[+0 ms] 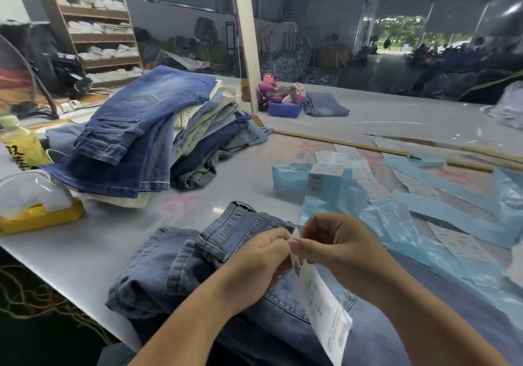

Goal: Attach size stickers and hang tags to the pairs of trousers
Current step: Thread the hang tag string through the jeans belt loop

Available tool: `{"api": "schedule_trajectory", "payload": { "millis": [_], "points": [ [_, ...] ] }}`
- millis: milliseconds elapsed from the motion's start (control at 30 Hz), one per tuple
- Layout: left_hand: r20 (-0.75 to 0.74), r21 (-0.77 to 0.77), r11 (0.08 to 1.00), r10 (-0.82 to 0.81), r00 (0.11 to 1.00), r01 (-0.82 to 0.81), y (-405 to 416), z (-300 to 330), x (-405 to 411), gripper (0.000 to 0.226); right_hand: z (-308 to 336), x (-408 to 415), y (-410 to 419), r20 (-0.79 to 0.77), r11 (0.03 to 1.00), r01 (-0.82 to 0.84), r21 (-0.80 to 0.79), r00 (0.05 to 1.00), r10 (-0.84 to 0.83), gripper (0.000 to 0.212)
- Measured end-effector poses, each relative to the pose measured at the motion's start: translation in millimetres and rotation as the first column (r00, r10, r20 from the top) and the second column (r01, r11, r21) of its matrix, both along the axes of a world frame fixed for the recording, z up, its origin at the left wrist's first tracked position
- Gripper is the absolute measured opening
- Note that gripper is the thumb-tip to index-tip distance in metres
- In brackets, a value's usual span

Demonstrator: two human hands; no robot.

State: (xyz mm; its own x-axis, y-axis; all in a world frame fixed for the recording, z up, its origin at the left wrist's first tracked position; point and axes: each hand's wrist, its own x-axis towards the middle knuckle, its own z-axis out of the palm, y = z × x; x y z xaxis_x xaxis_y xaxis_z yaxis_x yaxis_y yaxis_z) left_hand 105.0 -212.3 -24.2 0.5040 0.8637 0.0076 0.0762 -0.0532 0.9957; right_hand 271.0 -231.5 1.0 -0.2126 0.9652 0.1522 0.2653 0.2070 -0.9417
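Observation:
A folded pair of blue jeans [181, 263] lies on the white table [93, 241] right in front of me, waistband toward the far side. Above it I hold a long white printed hang tag [322, 306] that hangs down to the right. My left hand [254, 263] and my right hand [334, 244] both pinch its top end, fingertips meeting just over the waistband. Sheets of white size stickers [351, 167] on blue backing strips [452, 218] lie spread to the right.
A tall stack of folded jeans and pale trousers [152, 136] stands at the left centre. A yellow tray under clear plastic [36, 210] and a green-labelled bottle [19, 142] sit at the left edge. A blue bin [284, 108] and another folded pair [325, 105] lie farther back.

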Motion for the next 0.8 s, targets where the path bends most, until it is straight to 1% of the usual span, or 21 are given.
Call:
{"api": "schedule_trajectory", "payload": {
  "millis": [67, 100, 133, 233, 300, 400, 533, 600, 633, 733, 800],
  "points": [
    [-0.107, 0.091, 0.994, 0.067, 0.992, -0.057, 0, 4, 0, 0.022, 1, -2, 2, 0.074, 0.999, 0.016, 0.044, 0.997, -0.019, 0.021],
    [-0.148, 0.130, 0.989, 0.095, 0.984, -0.076, 0, 5, -1, 0.022, 2, -3, 3, 0.087, 0.998, 0.024, 0.058, 0.996, -0.029, 0.020],
    [-0.188, 0.160, 0.984, 0.110, 0.976, -0.080, 0, 6, -2, 0.024, 2, -4, 3, 0.082, 0.998, 0.023, 0.061, 0.996, -0.028, 0.018],
    [-0.310, 0.237, 0.969, 0.139, 0.940, -0.066, -2, 11, -5, 0.024, 3, -6, 4, -0.005, 1.000, 0.001, 0.008, 1.000, -0.001, 0.010],
    [-0.361, 0.289, 0.953, 0.201, 0.911, -0.096, -3, 12, -7, 0.024, 5, -6, 3, -0.028, 1.000, 0.000, -0.027, 1.000, -0.001, 0.006],
    [-0.380, 0.307, 0.944, 0.237, 0.894, -0.120, -3, 12, -9, 0.030, 10, -6, 4, 0.007, 0.999, -0.020, -0.047, 1.000, 0.021, 0.011],
    [-0.316, 0.292, 0.944, 0.248, 0.916, -0.155, -3, 13, -9, 0.034, 11, -9, 6, 0.055, 0.995, -0.039, -0.096, 0.997, 0.045, 0.016],
    [-0.316, 0.311, 0.938, 0.254, 0.914, -0.154, -2, 12, -13, 0.035, 10, -9, 7, 0.105, 0.996, -0.024, -0.081, 0.994, 0.033, 0.014],
    [-0.322, 0.325, 0.933, 0.263, 0.910, -0.155, -2, 11, -15, 0.034, 9, -9, 7, 0.124, 0.998, -0.017, -0.067, 0.992, 0.025, 0.013],
    [-0.324, 0.352, 0.921, 0.286, 0.902, -0.166, -1, 9, -23, 0.028, 4, -14, 7, 0.099, 0.998, -0.025, -0.059, 0.995, 0.031, 0.009],
    [-0.346, 0.394, 0.906, 0.298, 0.890, -0.151, -1, 11, -27, 0.022, -1, -22, 8, 0.121, 1.000, -0.019, -0.015, 0.992, 0.020, 0.007]
  ]
}}
